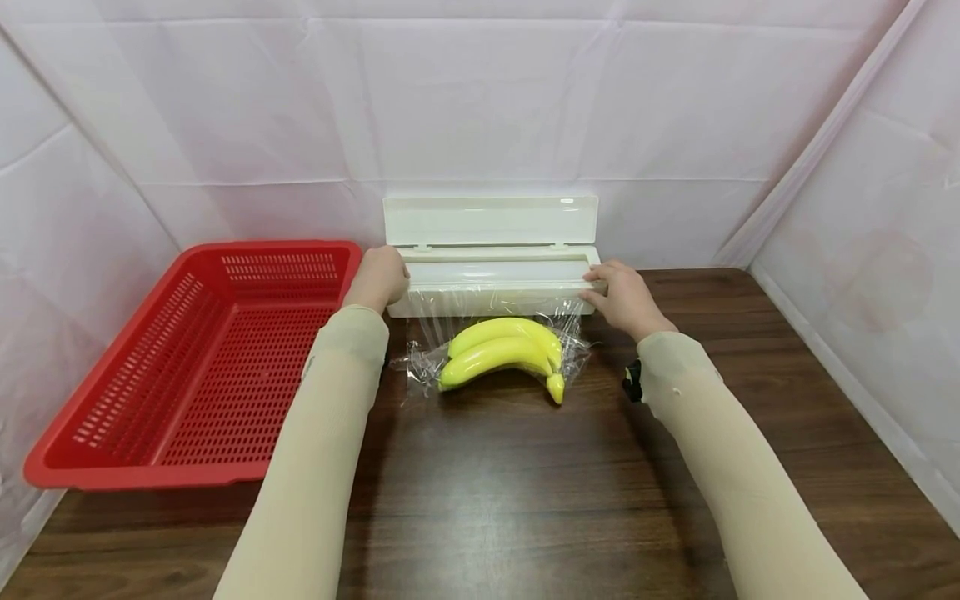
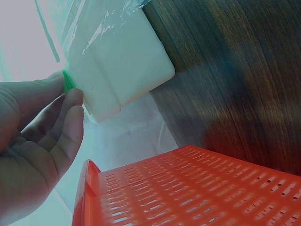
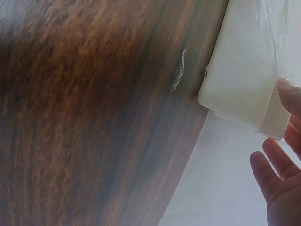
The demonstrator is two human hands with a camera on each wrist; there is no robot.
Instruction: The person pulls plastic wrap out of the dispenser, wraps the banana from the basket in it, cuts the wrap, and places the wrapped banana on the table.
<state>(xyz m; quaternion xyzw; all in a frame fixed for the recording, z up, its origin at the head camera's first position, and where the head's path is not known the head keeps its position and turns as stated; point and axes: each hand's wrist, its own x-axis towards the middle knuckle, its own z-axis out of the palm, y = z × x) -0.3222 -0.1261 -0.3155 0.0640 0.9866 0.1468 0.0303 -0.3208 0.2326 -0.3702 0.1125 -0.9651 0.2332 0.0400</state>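
A white plastic-wrap dispenser (image 1: pixel 487 300) stands at the back with its lid (image 1: pixel 491 221) raised and a roll of wrap (image 1: pixel 495 272) inside. Clear plastic wrap (image 1: pixel 423 367) stretches from it over and around a bunch of yellow bananas (image 1: pixel 498 350) lying in front. At the dispenser's left end, my left hand (image 1: pixel 380 277) pinches a small green slide cutter (image 2: pixel 68 81) between thumb and fingertips, on the box's upper edge. My right hand (image 1: pixel 626 298) holds the right end, its thumb (image 3: pixel 288 94) against the front side and its fingers over the rim.
A red perforated basket (image 1: pixel 198 475) stands on the left, close beside my left forearm. White sheeting (image 1: pixel 480 100) hangs behind the dispenser and along both sides. Everything rests on a dark wood-grain table (image 1: pixel 510 500).
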